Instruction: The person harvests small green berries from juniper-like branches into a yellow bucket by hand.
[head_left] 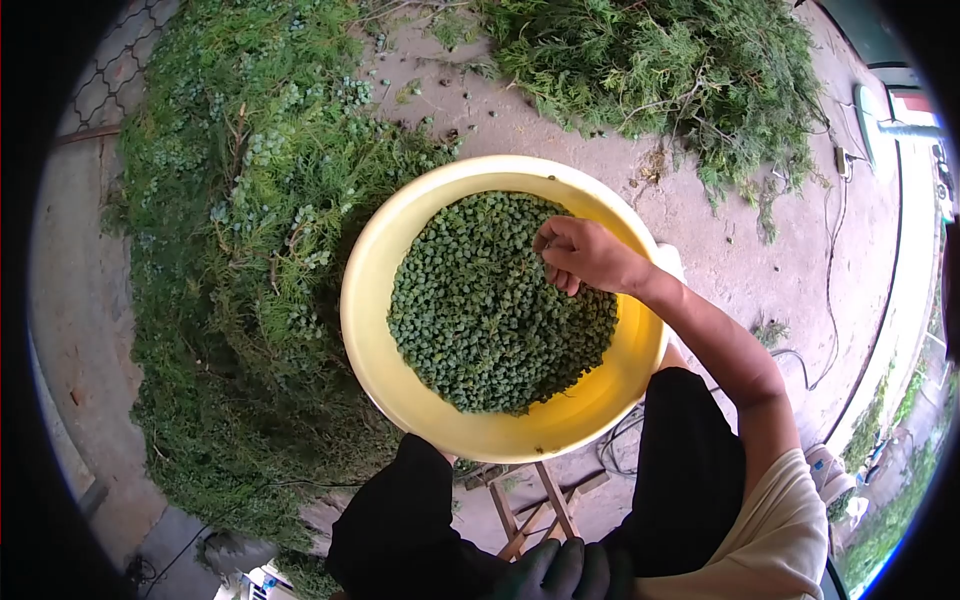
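A wide yellow plastic basin stands before me between my knees, holding a thick layer of small green cones. My right hand, bare, is over the right part of the cones with its fingers curled together. Whatever is inside those fingers is hidden. Down at the bottom edge, by my lap, my left hand wears a dark glove. Its fingers lie side by side, apart from the basin, and seem stretched out; the rest of that hand is cut off by the frame.
Cut evergreen branches with cones are heaped left of the basin. Another branch pile lies at the back right. A wooden frame shows below the basin. A cable runs over the concrete floor near a fan.
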